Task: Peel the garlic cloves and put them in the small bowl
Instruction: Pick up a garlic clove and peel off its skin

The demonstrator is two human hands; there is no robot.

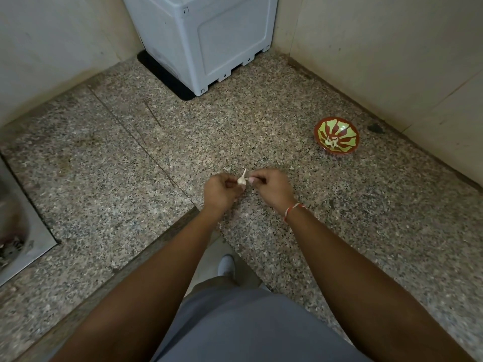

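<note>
White garlic clove (242, 179), one item: pale papery skin, bulbous at the base, a thin pointed tail of skin standing up from its top. Position: held above the tabletop (130, 158), between both hands, near the front edge. Left hand (222, 190): fingers curled, grip closed on the clove's base. Right hand (269, 185): fingertips pinched narrow against the clove's right side; whether they catch the skin alone cannot be told. A red-and-white thread band (292, 211) circles the right wrist.

Small bowl (336, 135): red rim, green interior with red radiating streaks, standing upright on the tabletop well to the right of the hands and farther back, near the wall. Contents: a few pale pieces at its bottom, too small to identify surely.

Tabletop: speckled grey-brown granite, L-shaped.

Grey plastic appliance (206, 40): boxy, standing in the far corner on a dark mat (162, 77).

Steel sink (15, 231): left edge, partly in view.
</note>
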